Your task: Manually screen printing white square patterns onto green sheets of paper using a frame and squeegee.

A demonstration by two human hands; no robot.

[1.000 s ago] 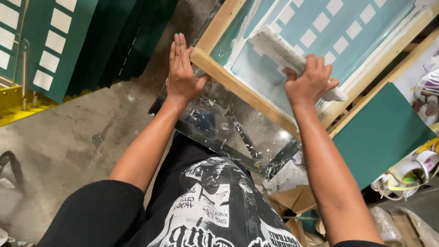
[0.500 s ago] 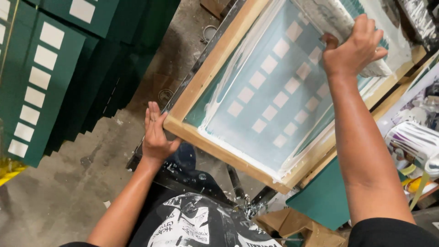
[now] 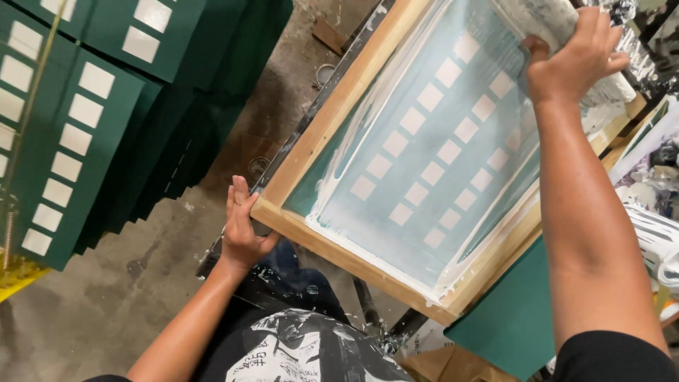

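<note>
A wooden screen-printing frame [image 3: 332, 120] lies tilted across the view, its pale mesh [image 3: 431, 141] showing rows of light squares and smeared white ink. My left hand [image 3: 242, 228] presses flat against the frame's near left corner. At the frame's far end my right hand [image 3: 571, 58] grips an ink-covered squeegee [image 3: 548, 18]. A green sheet [image 3: 509, 325] shows under the frame at the lower right.
Stacks of dark green sheets printed with white squares [image 3: 78, 120] fan out at the left on a rack. Grey concrete floor [image 3: 92, 318] lies below. Cluttered containers and rags [image 3: 658, 205] crowd the right edge.
My right hand has carried the squeegee up the screen to its far end. My left hand has stayed on the frame's near corner.
</note>
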